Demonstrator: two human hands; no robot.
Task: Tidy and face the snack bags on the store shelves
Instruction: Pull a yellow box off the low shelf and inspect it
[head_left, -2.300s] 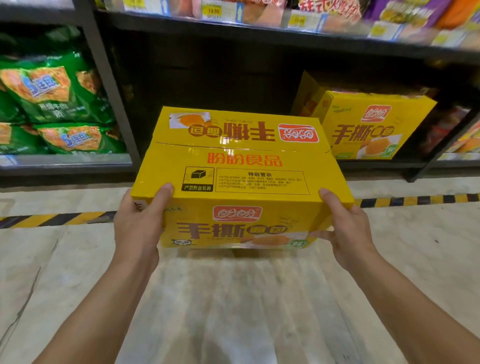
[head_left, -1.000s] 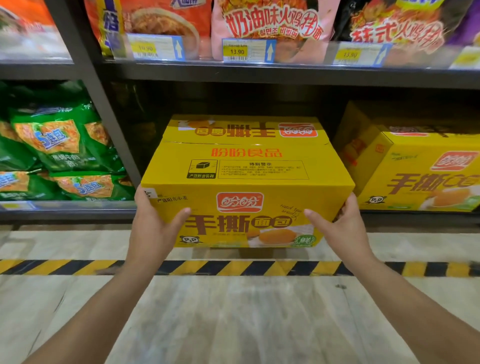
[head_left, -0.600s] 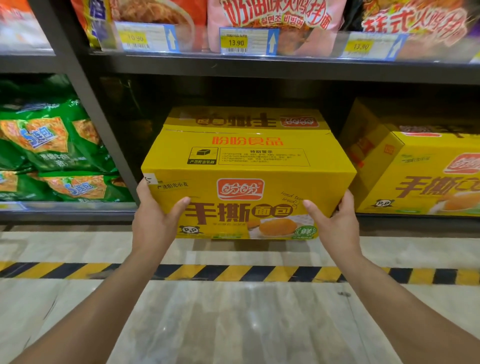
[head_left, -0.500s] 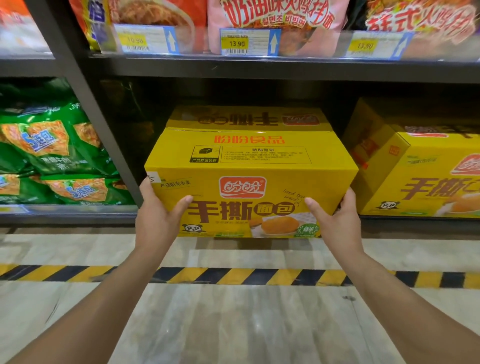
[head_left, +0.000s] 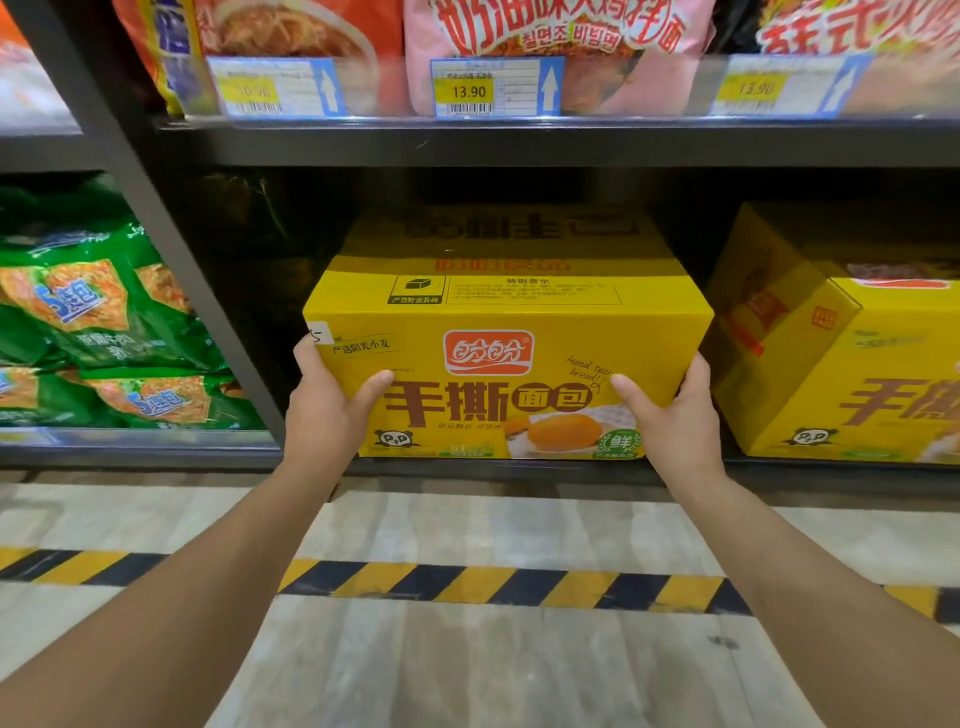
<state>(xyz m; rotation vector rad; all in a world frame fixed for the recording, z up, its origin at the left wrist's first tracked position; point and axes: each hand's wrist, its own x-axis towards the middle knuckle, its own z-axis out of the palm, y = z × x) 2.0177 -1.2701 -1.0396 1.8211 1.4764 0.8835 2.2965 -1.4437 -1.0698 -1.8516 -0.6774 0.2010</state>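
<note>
A yellow bread carton (head_left: 506, 312) with brown lettering sits partly inside the bottom shelf (head_left: 498, 470), its printed front facing me. My left hand (head_left: 324, 410) grips its lower left corner, thumb across the front. My right hand (head_left: 670, 415) grips the lower right corner the same way. Green snack bags (head_left: 98, 322) are stacked in the shelf bay to the left. Red and pink snack bags (head_left: 545, 47) stand on the shelf above.
A second yellow carton (head_left: 841, 353) stands at an angle on the same shelf to the right. A dark upright post (head_left: 171, 249) separates the bays. Price tags (head_left: 493, 88) line the upper shelf edge. Yellow-black hazard tape (head_left: 467, 582) crosses the floor.
The carton has gone from held above the floor to forward and into the bottom shelf, its base now at the shelf edge. Both hands kept their grip on its corners.
</note>
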